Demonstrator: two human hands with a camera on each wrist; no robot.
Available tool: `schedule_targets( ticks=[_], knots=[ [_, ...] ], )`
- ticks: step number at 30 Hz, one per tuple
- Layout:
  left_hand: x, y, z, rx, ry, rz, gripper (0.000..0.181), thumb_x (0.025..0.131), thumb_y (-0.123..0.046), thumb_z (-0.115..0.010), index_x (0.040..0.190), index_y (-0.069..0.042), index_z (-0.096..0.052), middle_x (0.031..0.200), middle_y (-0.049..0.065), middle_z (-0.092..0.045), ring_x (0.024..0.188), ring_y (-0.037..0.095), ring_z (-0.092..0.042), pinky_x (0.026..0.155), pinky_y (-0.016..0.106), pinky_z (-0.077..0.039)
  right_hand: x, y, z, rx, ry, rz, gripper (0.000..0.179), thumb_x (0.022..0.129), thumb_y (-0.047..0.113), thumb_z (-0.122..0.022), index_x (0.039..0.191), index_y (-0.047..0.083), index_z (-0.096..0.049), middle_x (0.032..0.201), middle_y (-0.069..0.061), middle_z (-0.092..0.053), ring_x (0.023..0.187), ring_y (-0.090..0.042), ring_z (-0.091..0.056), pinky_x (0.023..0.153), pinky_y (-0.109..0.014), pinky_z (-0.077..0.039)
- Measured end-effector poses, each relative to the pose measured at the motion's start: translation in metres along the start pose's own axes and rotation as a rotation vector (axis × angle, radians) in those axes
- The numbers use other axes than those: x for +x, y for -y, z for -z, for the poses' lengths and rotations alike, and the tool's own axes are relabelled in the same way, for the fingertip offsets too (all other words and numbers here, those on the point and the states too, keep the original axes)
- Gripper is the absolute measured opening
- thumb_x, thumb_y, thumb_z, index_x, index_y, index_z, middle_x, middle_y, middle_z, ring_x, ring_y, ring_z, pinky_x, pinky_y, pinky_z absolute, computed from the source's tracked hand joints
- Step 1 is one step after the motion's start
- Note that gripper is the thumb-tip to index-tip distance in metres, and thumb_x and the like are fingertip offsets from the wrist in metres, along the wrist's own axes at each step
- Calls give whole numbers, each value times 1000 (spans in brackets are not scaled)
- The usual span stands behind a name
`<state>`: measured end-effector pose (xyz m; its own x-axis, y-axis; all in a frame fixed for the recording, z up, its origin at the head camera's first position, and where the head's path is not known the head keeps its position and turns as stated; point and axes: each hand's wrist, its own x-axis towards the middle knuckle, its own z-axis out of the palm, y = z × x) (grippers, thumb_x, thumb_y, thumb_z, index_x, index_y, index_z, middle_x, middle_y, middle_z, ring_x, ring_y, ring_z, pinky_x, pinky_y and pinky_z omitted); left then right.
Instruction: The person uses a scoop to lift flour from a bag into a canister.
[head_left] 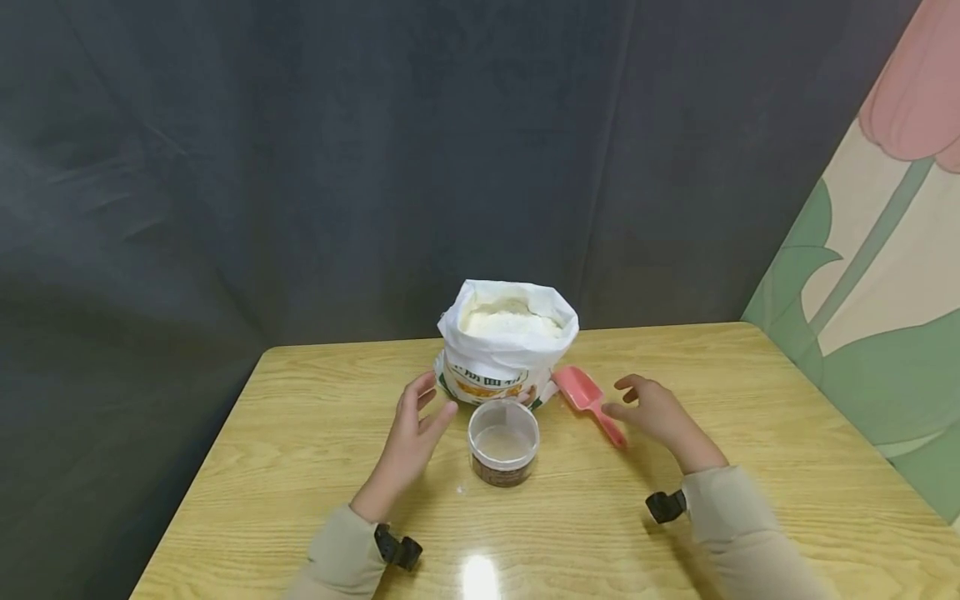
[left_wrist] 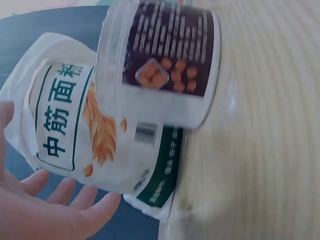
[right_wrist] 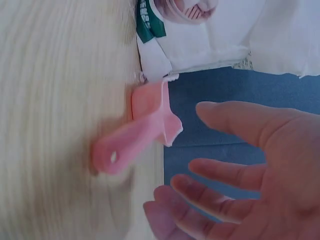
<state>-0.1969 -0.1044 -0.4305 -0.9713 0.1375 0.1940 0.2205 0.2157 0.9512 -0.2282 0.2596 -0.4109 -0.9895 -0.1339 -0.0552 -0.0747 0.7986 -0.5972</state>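
Note:
A pink scoop (head_left: 579,389) lies on the table, its handle pointing toward the near right. My right hand (head_left: 658,414) hovers just right of that handle, fingers spread and holding nothing; the right wrist view shows a gap between them and the scoop (right_wrist: 135,132). A clear plastic jar (head_left: 503,442) with a dark label stands upright in front of an open white flour bag (head_left: 491,354), which has pale flour (head_left: 512,321) inside. To the left of the jar is my left hand (head_left: 411,425), fingers loosely bent and nothing in them, close to the bag's left side.
The wooden table (head_left: 315,450) ends at a dark curtain (head_left: 360,183) behind the bag. A wall with painted flowers (head_left: 892,275) rises on the right. Small white specks lie on the table near the jar.

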Motion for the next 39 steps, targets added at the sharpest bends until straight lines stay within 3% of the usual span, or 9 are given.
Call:
schedule_targets(
  ticks=[4, 9, 16, 22, 29, 39],
  knots=[
    [-5, 2, -8, -82, 46, 17, 67, 104, -24, -59, 155, 1, -23, 158, 24, -24, 145, 45, -27, 116, 59, -30, -1, 3, -6, 13, 26, -41, 56, 92, 24, -72, 127, -14, -53, 108, -30, -62, 94, -39, -61, 80, -51, -53],
    [-10, 5, -17, -105, 126, 32, 76, 100, -22, -65, 157, 0, -18, 160, 22, -20, 148, 43, -22, 118, 61, -24, -2, 2, -14, 19, 45, -72, 56, 91, 24, -74, 124, -15, -53, 106, -27, -63, 90, -34, -60, 78, -47, -54],
    [-14, 10, -34, -21, 217, 77, 102, 87, -34, -81, 160, -8, -15, 162, 21, -15, 150, 42, -19, 117, 62, -23, -3, -1, -24, 60, 36, -109, 52, 89, 23, -76, 118, -14, -53, 99, -21, -64, 83, -26, -60, 71, -38, -53],
    [-14, 17, -45, 30, 193, 88, 112, 78, -34, -89, 160, -10, -17, 159, 25, -18, 145, 45, -25, 113, 67, -26, -2, -1, -32, 87, 29, -148, 44, 90, 20, -75, 113, -12, -54, 94, -17, -62, 77, -22, -58, 66, -31, -50],
    [-12, 24, -53, -36, 191, 38, 109, 73, -19, -93, 157, -12, -24, 151, 22, -29, 138, 42, -33, 110, 61, -34, 1, -2, -40, 71, 3, -143, 34, 90, 15, -74, 105, -10, -56, 84, -12, -61, 70, -19, -57, 62, -30, -48],
    [-9, 29, -59, -77, 161, 38, 107, 71, -11, -92, 154, -7, -25, 149, 21, -35, 137, 41, -37, 112, 60, -31, -1, -4, -44, 96, -39, -162, 23, 91, 17, -70, 93, -3, -58, 76, -8, -58, 69, -19, -52, 60, -29, -43]
  ],
)
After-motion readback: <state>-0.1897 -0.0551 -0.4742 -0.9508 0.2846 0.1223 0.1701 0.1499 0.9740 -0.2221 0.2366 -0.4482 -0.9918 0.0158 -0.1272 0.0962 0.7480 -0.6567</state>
